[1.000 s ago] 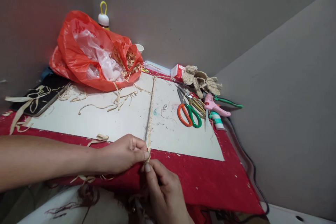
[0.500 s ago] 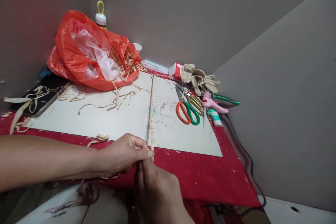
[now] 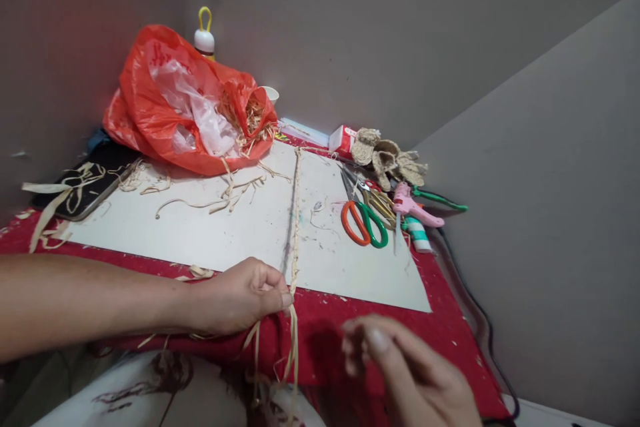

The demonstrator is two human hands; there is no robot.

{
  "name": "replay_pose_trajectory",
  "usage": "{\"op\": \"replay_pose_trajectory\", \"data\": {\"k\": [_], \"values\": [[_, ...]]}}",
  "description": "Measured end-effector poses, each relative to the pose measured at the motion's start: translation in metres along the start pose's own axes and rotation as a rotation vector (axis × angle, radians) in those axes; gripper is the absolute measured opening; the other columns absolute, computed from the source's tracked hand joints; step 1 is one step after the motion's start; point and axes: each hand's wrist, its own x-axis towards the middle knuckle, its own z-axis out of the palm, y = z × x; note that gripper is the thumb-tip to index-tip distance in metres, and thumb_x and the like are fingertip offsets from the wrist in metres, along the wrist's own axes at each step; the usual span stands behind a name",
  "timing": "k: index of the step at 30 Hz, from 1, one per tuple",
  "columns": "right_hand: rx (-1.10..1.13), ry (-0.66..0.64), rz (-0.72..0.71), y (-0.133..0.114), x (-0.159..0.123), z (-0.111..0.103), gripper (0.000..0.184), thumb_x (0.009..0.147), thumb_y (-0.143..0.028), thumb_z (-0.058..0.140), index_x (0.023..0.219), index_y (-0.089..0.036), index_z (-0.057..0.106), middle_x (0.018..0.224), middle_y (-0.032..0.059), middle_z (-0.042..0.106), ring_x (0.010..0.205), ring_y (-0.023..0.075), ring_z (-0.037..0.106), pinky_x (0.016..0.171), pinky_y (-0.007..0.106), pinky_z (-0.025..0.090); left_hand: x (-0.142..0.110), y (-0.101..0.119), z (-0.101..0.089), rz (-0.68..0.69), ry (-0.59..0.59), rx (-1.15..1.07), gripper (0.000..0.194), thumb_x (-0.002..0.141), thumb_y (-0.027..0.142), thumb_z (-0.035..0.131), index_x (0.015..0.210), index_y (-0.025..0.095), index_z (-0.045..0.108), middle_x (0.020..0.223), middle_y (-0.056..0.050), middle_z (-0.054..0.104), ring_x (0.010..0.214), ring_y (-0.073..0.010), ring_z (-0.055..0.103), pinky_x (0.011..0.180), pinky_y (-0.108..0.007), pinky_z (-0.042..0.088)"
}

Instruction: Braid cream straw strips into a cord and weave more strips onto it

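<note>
A thin braid (image 3: 296, 227) of pale straw-like strands runs taut from the far part of the white board (image 3: 240, 220) towards me. My left hand (image 3: 243, 297) pinches its near end between thumb and fingers, over the board's front edge. Below that pinch, loose strands (image 3: 293, 347) hang down past the table edge. Off to the right of them, my right hand (image 3: 413, 367) is in the air with its fingers apart and slightly bent, and I see nothing in it. Its fingers are a little blurred.
A red plastic bag (image 3: 145, 107) of straw strands sits at the back left, near a dark phone (image 3: 93, 190). Scissors (image 3: 364, 221), a pink glue gun (image 3: 413, 203) and woven pieces (image 3: 383, 157) lie on the right. Red cloth (image 3: 325, 340) covers the table. Grey walls enclose the back and sides.
My right hand has let go of the strands beside my left hand and moved off to the right, opening. The loose strands now show hanging. My left hand keeps its pinch.
</note>
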Motion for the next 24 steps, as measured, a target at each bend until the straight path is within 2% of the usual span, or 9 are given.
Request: {"op": "replay_pose_trajectory", "data": {"k": [2, 5, 8, 9, 11, 15, 19, 21, 24], "values": [[0.212, 0.051, 0.14, 0.0, 0.011, 0.0, 0.025, 0.082, -0.042, 0.06, 0.096, -0.024, 0.069, 0.086, 0.0063, 0.069, 0.074, 0.0195, 0.062, 0.068, 0.028, 0.049, 0.001, 0.001, 0.001, 0.009, 0.005, 0.023, 0.034, 0.08, 0.044, 0.055, 0.065, 0.015, 0.048, 0.053, 0.008, 0.036, 0.05, -0.006, 0.026, 0.049, -0.02, 0.022], [0.4, -0.143, 0.231, 0.007, 0.028, 0.019, 0.037, 0.081, -0.043, 0.062, 0.111, -0.021, 0.062, 0.091, 0.0074, 0.067, 0.076, 0.0175, 0.061, 0.068, 0.028, 0.049, 0.001, 0.005, 0.003, 0.046, -0.046, -0.018, 0.035, 0.083, 0.045, 0.052, 0.065, 0.014, 0.05, 0.06, 0.004, 0.048, 0.057, -0.0071, 0.039, 0.059, -0.019, 0.035], [0.401, -0.378, 0.32, 0.011, 0.04, 0.034, 0.036, 0.083, -0.047, 0.057, 0.1, -0.016, 0.063, 0.067, 0.0014, 0.059, 0.047, 0.0089, 0.044, 0.045, 0.02, 0.038, 0.001, 0.008, 0.003, 0.068, -0.148, -0.05, 0.037, 0.085, 0.047, 0.047, 0.071, 0.014, 0.055, 0.069, -0.001, 0.058, 0.067, -0.011, 0.051, 0.071, -0.023, 0.041], [0.372, -0.441, 0.329, 0.011, 0.043, 0.036, 0.035, 0.084, -0.047, 0.055, 0.094, -0.015, 0.063, 0.062, -0.001, 0.055, 0.043, 0.0071, 0.038, 0.042, 0.018, 0.034, 0.0, 0.008, 0.002, 0.064, -0.15, -0.034, 0.036, 0.085, 0.047, 0.047, 0.073, 0.014, 0.056, 0.07, -0.002, 0.059, 0.068, -0.0116, 0.052, 0.071, -0.023, 0.042], [0.301, -0.518, 0.3, 0.007, 0.048, 0.034, 0.033, 0.086, -0.046, 0.053, 0.087, -0.015, 0.063, 0.062, -0.0026, 0.049, 0.046, 0.0068, 0.035, 0.046, 0.018, 0.035, 0.0, 0.008, 0.0, 0.042, -0.099, 0.024, 0.032, 0.083, 0.045, 0.05, 0.073, 0.015, 0.056, 0.068, 0.0, 0.057, 0.065, -0.0109, 0.05, 0.065, -0.021, 0.041], [0.183, -0.584, 0.198, 0.0, 0.055, 0.029, 0.033, 0.087, -0.047, 0.051, 0.079, -0.017, 0.061, 0.071, -0.0001, 0.05, 0.065, 0.0119, 0.043, 0.064, 0.022, 0.04, -0.003, 0.01, -0.006, -0.076, -0.038, 0.207, 0.025, 0.082, 0.038, 0.048, 0.068, 0.017, 0.05, 0.055, 0.005, 0.041, 0.049, -0.0068, 0.033, 0.046, -0.019, 0.028], [0.173, -0.669, 0.245, 0.007, 0.059, 0.029, 0.039, 0.087, -0.051, 0.047, 0.066, -0.018, 0.047, 0.061, -0.0036, 0.034, 0.055, 0.0092, 0.029, 0.049, 0.019, 0.029, -0.003, 0.022, -0.008, -0.179, -0.062, 0.314, 0.022, 0.081, 0.028, 0.042, 0.062, 0.018, 0.041, 0.051, 0.006, 0.028, 0.044, -0.006, 0.022, 0.039, -0.022, 0.014], [0.227, -0.702, 0.3, 0.011, 0.061, 0.029, 0.042, 0.088, -0.052, 0.045, 0.063, -0.019, 0.041, 0.056, -0.0057, 0.026, 0.05, 0.0077, 0.022, 0.044, 0.02, 0.021, -0.003, 0.028, -0.008, -0.195, -0.093, 0.307, 0.02, 0.079, 0.023, 0.043, 0.059, 0.018, 0.038, 0.05, 0.006, 0.029, 0.042, -0.0056, 0.023, 0.038, -0.022, 0.015], [0.298, -0.709, 0.361, 0.014, 0.062, 0.032, 0.045, 0.085, -0.056, 0.048, 0.06, -0.019, 0.037, 0.053, -0.0064, 0.027, 0.047, 0.0065, 0.022, 0.042, 0.021, 0.017, -0.002, 0.032, -0.008, -0.218, -0.135, 0.239, 0.016, 0.075, 0.019, 0.043, 0.059, 0.018, 0.041, 0.045, 0.007, 0.032, 0.039, -0.006, 0.025, 0.036, -0.022, 0.016]]}}
